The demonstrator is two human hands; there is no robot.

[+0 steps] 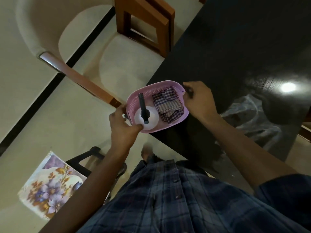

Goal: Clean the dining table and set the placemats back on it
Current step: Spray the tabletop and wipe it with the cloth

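A pink plastic basket [175, 117] sits at the near corner of the dark dining table [235, 52]. Inside it stand a white spray bottle with a black nozzle [146, 117] and a folded checked cloth [166, 105]. My left hand [122, 126] grips the basket's near-left rim, thumb over the edge. My right hand [199, 101] holds the far-right rim with curled fingers. A floral placemat [50, 185] lies on a black stool at the lower left.
A wooden chair with a cream seat [127, 61] stands at the table's left side. Another chair's back rail [80, 78] slants across the floor area. A ceiling light reflects on the glossy tabletop [287, 87].
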